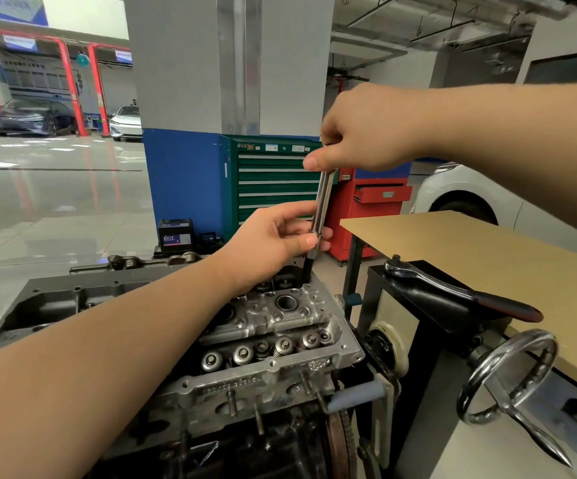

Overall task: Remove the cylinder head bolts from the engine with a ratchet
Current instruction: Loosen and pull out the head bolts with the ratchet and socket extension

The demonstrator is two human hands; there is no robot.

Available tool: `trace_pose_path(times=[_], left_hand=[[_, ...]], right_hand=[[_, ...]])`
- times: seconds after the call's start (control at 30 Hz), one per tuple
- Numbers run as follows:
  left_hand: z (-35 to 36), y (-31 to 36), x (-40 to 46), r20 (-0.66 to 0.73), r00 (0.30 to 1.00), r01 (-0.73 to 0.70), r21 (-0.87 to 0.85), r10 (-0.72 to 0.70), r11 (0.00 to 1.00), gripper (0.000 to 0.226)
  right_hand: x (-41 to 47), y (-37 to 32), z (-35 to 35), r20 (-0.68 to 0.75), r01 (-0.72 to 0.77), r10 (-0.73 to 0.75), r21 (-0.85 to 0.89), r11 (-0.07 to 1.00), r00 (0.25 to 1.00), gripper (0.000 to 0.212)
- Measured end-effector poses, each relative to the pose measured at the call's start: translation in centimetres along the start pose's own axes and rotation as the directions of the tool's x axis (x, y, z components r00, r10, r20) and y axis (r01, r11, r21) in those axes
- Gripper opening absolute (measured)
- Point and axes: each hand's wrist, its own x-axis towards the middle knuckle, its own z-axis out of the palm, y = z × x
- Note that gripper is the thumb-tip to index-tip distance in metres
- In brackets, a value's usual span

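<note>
The aluminium cylinder head [280, 326] sits on the engine on a stand, with valve springs showing along its near side. A long chrome extension bar [322, 202] stands nearly upright over the head's far end, and its dark lower end [307, 267] reaches down into the head. My right hand [359, 133] is shut on the bar's top. My left hand [276, 243] pinches the bar's lower part between thumb and fingers. A ratchet [452, 292] with a black and red handle lies loose on the stand's black frame, right of the head.
A tan worktable [487, 250] stands to the right. The stand's chrome handwheel [508, 375] juts out at the lower right. A green tool cabinet [269, 181] and a red one [373, 209] stand behind, near a blue-and-grey pillar. A car battery [175, 235] sits on the floor.
</note>
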Motion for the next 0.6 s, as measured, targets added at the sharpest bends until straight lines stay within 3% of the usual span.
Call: trace_pose_path(times=[0.1,0.17,0.27,0.3,0.37,0.43,0.53,0.6], left_hand=[[0.5,0.0,0.0,-0.022,1.0,-0.003,0.117,0.006,0.993,0.056],[0.5,0.0,0.2,-0.077,0.996,-0.019,0.25,0.039,0.968,0.047],[-0.2,-0.1,0.4,-0.112,0.993,-0.005,0.262,0.035,0.965,0.037],[-0.4,-0.2,0.4,-0.092,0.995,-0.002,0.24,0.025,0.971,0.038],[-0.3,-0.2,0.2,-0.018,1.0,0.011,0.114,-0.009,0.993,0.044],[0.3,-0.2,0.0,0.017,1.0,0.025,0.014,-0.025,1.0,0.048],[0.6,-0.2,0.2,-0.048,0.999,-0.016,0.163,0.024,0.987,0.046],[0.3,-0.1,0.3,-0.117,0.993,-0.003,0.218,0.029,0.976,0.041]], right_hand=[[0.2,-0.5,0.7,-0.037,-0.084,0.084,-0.003,0.996,0.996,0.075],[0.2,-0.2,0.5,-0.029,-0.016,0.02,0.122,0.992,0.999,0.061],[-0.6,0.6,-0.4,0.044,0.1,-0.122,0.341,0.935,0.992,0.026],[-0.8,1.0,-0.6,0.065,0.109,-0.143,0.373,0.921,0.988,0.022],[-1.0,1.5,-0.6,0.047,0.107,-0.125,0.282,0.954,0.991,0.019],[-0.9,1.6,-0.3,0.005,0.061,-0.062,0.119,0.991,0.998,0.032],[-0.8,0.9,0.5,-0.078,-0.03,0.039,0.119,0.992,0.996,0.061],[-0.8,1.0,0.5,-0.088,-0.029,0.043,0.158,0.987,0.995,0.061]])
